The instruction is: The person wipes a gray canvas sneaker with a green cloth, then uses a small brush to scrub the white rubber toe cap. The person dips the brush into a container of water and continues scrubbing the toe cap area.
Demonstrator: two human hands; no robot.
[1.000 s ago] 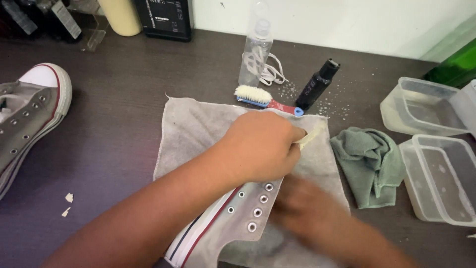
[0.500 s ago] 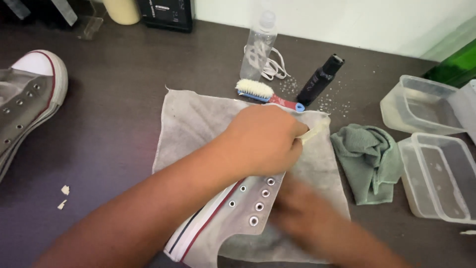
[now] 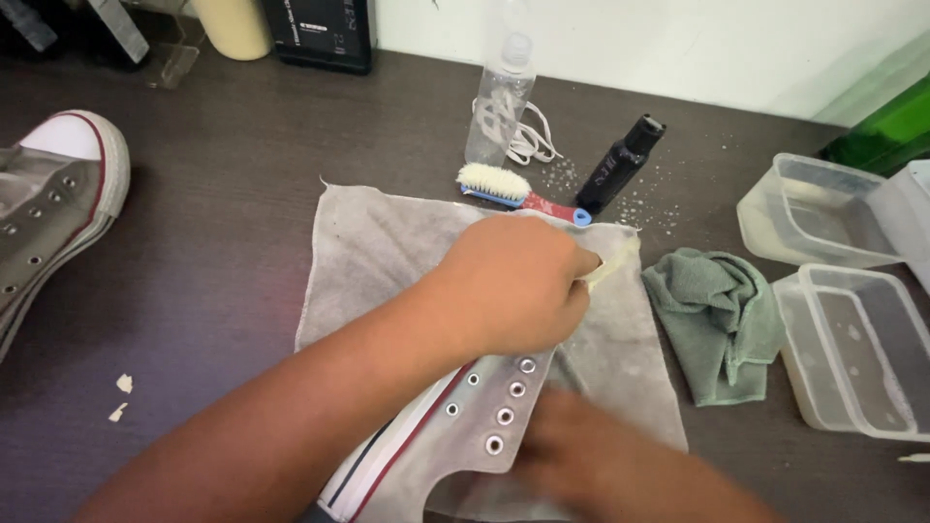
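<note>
A grey canvas sneaker (image 3: pixel 484 416) with metal eyelets and a white sole with red and blue stripes lies on its side on a grey cloth (image 3: pixel 378 242). My left hand (image 3: pixel 509 286) is clamped over its front end, and the pale toe cap pokes out past my fingers. My right hand (image 3: pixel 581 455) is a blur beside the eyelets at the bottom of the view. I cannot make out whether it holds anything.
Behind the cloth lie a blue-handled brush (image 3: pixel 509 187), a clear spray bottle (image 3: pixel 499 102), white laces (image 3: pixel 531 143) and a black bottle (image 3: pixel 620 165). A green cloth (image 3: pixel 717 315) and two clear plastic tubs (image 3: pixel 823 208) (image 3: pixel 857 349) sit right. A second sneaker (image 3: pixel 48 203) lies far left.
My right hand has slid down and towards me along the shoe's side, still blurred. My left hand keeps its hold on the toe. The view has shifted slightly.
</note>
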